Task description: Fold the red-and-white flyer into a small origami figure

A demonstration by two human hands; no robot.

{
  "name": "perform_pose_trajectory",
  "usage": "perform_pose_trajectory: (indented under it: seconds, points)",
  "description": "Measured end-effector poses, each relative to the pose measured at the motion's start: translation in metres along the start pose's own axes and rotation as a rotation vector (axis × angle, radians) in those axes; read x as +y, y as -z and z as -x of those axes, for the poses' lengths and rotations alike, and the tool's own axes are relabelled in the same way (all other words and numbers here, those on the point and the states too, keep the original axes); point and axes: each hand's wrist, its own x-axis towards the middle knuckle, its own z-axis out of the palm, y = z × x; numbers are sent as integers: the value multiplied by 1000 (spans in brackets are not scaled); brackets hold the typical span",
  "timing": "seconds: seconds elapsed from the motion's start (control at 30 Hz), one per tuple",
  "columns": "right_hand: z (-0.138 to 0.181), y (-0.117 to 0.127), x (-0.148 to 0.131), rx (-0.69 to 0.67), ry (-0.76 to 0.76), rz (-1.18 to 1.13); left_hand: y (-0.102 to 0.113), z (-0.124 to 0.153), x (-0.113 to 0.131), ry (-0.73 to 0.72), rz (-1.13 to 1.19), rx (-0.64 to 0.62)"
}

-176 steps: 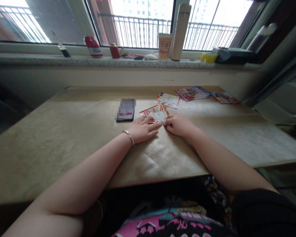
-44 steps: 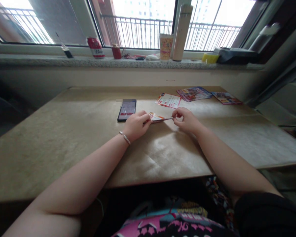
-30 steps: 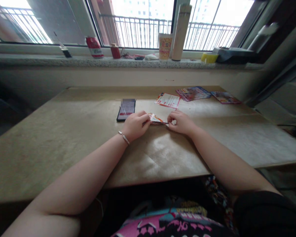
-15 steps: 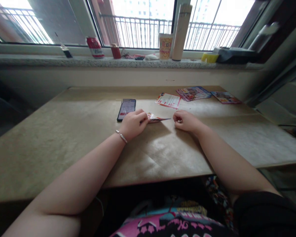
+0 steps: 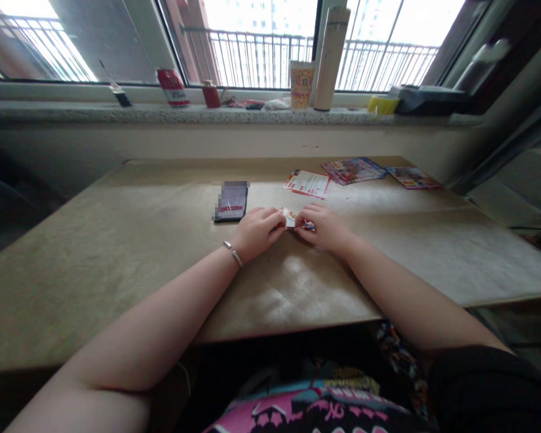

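A small folded paper flyer (image 5: 291, 218), white with red and orange print, lies on the brown table (image 5: 139, 240) between my two hands. My left hand (image 5: 256, 231), with a silver bracelet on the wrist, pinches its left end. Pressing on the flyer's right end, my right hand (image 5: 325, 227) has its fingers closed over it. Most of the flyer is hidden under my fingers. A dark phone (image 5: 231, 201) lies just behind my left hand.
More flyers lie at the back right: a white-and-red flyer (image 5: 308, 183), a colourful flyer (image 5: 354, 170) and a smaller flyer (image 5: 412, 177). The window sill (image 5: 72, 112) carries a red can (image 5: 172, 88), a paper cup (image 5: 301, 83), a tall flask (image 5: 330, 58) and other items.
The flyer lay open under my hands earlier and is now folded small. My right hand, apart from it half a second ago, has come back onto its right end.
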Motion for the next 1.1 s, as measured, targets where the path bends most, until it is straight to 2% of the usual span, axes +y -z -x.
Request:
perform_pose_trajectory:
  seconds: [0.2,0.4,0.7,1.1]
  points:
    - [-1,-4,-10,2,-3,91,-5,-1,1,-13,46,14]
    - [-2,-5,-13,-18,44,182,-6,-1,6,-9,-18,37]
    - [0,3,-8,-39,37,157,-3,-1,6,-14,-52,-18]
    - [1,5,-2,5,74,155,-3,0,1,-20,-60,37]
